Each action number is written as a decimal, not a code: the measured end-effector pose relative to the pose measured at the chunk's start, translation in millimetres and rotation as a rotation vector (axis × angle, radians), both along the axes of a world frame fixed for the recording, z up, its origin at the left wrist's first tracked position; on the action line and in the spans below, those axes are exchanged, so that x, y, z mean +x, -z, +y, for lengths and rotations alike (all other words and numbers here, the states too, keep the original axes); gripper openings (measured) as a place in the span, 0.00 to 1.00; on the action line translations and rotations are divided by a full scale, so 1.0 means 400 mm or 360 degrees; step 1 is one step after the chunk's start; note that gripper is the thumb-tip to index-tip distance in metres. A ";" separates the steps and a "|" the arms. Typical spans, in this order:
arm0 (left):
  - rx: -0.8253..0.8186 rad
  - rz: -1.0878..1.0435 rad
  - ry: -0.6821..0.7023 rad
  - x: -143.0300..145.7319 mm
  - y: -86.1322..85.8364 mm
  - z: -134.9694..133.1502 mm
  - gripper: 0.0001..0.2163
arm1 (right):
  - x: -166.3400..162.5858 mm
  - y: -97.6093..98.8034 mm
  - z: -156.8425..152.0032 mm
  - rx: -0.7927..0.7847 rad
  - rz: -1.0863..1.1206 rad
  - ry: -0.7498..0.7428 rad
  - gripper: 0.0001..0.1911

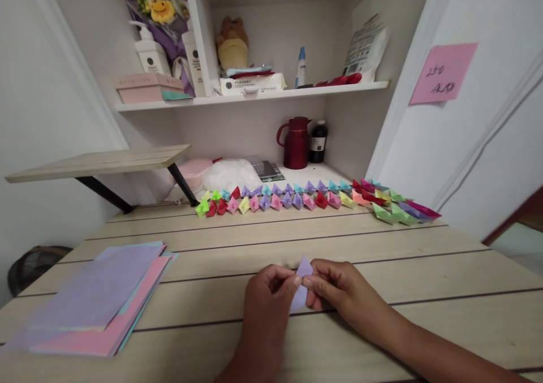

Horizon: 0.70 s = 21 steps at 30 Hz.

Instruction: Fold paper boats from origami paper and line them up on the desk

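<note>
Between my two hands is a small folded piece of purple paper [300, 299], held just above the front middle of the wooden table. My left hand [270, 289] pinches its left side with thumb and fingers. From the right, my right hand [330, 284] pinches the same paper, and the two thumbs nearly meet over it. A pointed tip sticks up above the fingers; part of the paper is hidden behind them. Farther back, folded paper boats [287, 201] in several colours stand in rows along the table's rear edge.
A stack of coloured paper sheets [91, 298] lies on the left of the table [203, 264]. Behind the boats are a red jug [296, 145], a dark bottle [318, 142] and a white plastic bag [232, 175]. A small raised wooden shelf [102, 162] stands at back left.
</note>
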<state>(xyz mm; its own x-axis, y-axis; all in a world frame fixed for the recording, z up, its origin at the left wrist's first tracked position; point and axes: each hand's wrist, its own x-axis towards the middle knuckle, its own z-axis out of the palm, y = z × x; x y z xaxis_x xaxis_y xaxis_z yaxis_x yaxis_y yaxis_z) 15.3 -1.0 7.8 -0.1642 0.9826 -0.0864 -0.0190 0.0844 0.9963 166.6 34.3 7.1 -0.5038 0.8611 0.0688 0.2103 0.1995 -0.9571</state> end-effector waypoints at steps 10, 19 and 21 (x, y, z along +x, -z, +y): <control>-0.0008 -0.0008 0.0073 -0.014 0.009 0.009 0.08 | 0.010 -0.010 0.007 -0.0060 0.0178 -0.0141 0.22; 0.0019 0.0023 0.0111 -0.010 0.019 0.011 0.07 | 0.012 0.000 0.000 -0.0020 0.0116 -0.0020 0.26; 0.0023 0.0020 0.0097 -0.010 0.010 0.009 0.07 | 0.010 0.000 0.000 0.0011 0.0072 0.0079 0.25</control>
<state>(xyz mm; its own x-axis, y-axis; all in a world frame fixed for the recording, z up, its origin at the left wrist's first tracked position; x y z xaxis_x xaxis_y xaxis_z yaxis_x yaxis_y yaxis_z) 11.5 2.6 3.8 -0.1052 0.9920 -0.0704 -0.0016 0.0706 0.9975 170.7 34.2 7.0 -0.4568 0.8843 0.0963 0.1768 0.1963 -0.9645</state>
